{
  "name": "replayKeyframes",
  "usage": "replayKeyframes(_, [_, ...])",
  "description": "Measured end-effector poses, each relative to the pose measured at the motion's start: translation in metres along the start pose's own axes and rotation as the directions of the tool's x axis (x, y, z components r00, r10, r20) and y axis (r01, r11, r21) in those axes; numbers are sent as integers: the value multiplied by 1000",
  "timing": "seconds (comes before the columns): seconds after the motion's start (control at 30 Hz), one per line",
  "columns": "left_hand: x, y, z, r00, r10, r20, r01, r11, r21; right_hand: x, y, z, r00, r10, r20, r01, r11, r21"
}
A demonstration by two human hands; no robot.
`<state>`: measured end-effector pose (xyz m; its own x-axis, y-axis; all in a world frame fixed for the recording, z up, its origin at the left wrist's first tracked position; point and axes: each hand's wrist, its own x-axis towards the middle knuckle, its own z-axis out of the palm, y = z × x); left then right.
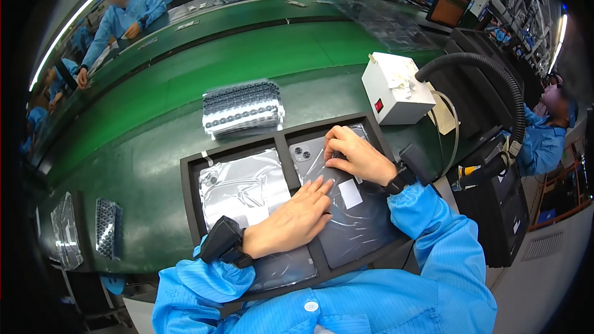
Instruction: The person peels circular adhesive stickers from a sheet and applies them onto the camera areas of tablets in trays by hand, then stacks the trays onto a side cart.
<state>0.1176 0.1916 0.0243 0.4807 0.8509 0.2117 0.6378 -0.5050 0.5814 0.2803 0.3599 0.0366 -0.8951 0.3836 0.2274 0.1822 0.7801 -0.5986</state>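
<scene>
A black foam tray (189,195) with two compartments lies in front of me. In its right compartment is a dark, tablet-like panel (352,235) with a round-lens camera bump and a white label (350,193), covered by shiny clear film. My left hand (291,219) reaches across the tray divider, its fingers stretched out and resting on this panel's left side. Over the panel's upper part, my right hand (359,158) has its fingers curled toward the thumb; what they pinch, if anything, is too small to tell. A similar film-covered panel (238,179) fills the left compartment, partly behind my left forearm.
Beyond the tray lies a stack of clear and black plastic strips (243,108). A white box (396,86) with a red switch and a black hose (489,62) stand at right. Plastic-wrapped pieces (108,227) lie left. Co-workers sit across the green conveyor (278,43).
</scene>
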Motion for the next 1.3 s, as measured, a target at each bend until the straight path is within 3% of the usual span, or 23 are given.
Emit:
replayKeyframes(0.17, [-1, -3, 2, 1000, 2, -6, -2, 1000, -3, 9, 1, -4, 996, -85, -13, 85, 995, 43])
replayKeyframes(0.23, [-1, -2, 1, 1000, -5, 0, 5, 1000, -6, 20, -8, -11, 976, -30, -214, 64, 986, 156])
replayKeyframes(0.3, [-1, -2, 0, 1000, -6, 8, 6, 1000, -7, 34, -1, 4, 967, -70, -245, 105, 985, 135])
replayKeyframes(0.43, [-1, -3, 2, 1000, -4, -16, 4, 1000, 0, 56, 3, 27, 963, -151, -223, 116, 980, -162])
replayKeyframes(0.6, [-9, 18, -16, 996, 35, -83, -37, 999, -17, 48, -14, 18, 890, -136, -436, 87, 988, -130])
replayKeyframes(0.63, [-14, 22, -24, 996, 2, -89, -3, 1000, -5, 41, -21, 12, 917, -101, -387, 52, 989, -136])
replayKeyframes(0.7, [-23, 29, -43, 992, -58, 110, 90, 943, -321, 22, -35, 8, 950, -112, -291, 72, 987, -143])
replayKeyframes(0.77, [-37, 38, -58, 991, -119, 59, 132, 939, -317, 9, -37, 16, 975, -143, -172, 86, 949, -302])
replayKeyframes(0.83, [-55, 39, -63, 980, -199, -13, 164, 845, -509, 4, -35, 16, 981, -159, -115, 114, 938, -326])
replayKeyframes(0.87, [-61, 41, -64, 961, -248, -118, 152, 838, -524, 4, -36, 15, 984, -165, -63, 132, 923, -361])
replayKeyframes(0.9, [-66, 41, -66, 960, -251, -121, 154, 840, -521, 8, -46, 13, 983, -170, -63, 137, 923, -360])
replayKeyframes(0.97, [-77, 41, -69, 900, -326, -288, 200, 898, -391, 13, -79, 4, 987, -155, -54, 161, 975, 151])
replayKeyframes(1.03, [-82, 38, -65, 860, -368, -353, 231, 899, -373, 18, -102, 8, 976, -56, 212, -46, 892, 449])
replayKeyframes(1.1, [-86, 36, -67, 836, -380, -395, 301, 920, -250, 22, -112, 18, 969, -76, 234, -44, 881, 471])
replayKeyframes(1.13, [-90, 28, -68, 836, -318, -447, 263, 947, -183, 29, -113, 26, 970, -75, 230, -43, 881, 471])
replayKeyframes(1.17, [-98, 15, -71, 858, -313, -407, 279, 950, -142, 37, -109, 37, 966, -50, 255, -83, 870, 485])
replayKeyframes(1.2, [-105, -3, -77, 827, -276, -490, 337, 941, 38, 44, -105, 46, 959, -25, 282, -125, 857, 499])
replayKeyframes(1.23, [-111, -18, -80, 796, -223, -562, 399, 893, 210, 49, -102, 52, 963, -6, 269, -136, 852, 506])
replayKeyframes(1.3, [-122, -36, -74, 691, -296, -659, 685, 559, 467, 56, -91, 62, 947, -35, 321, -128, 872, 473])
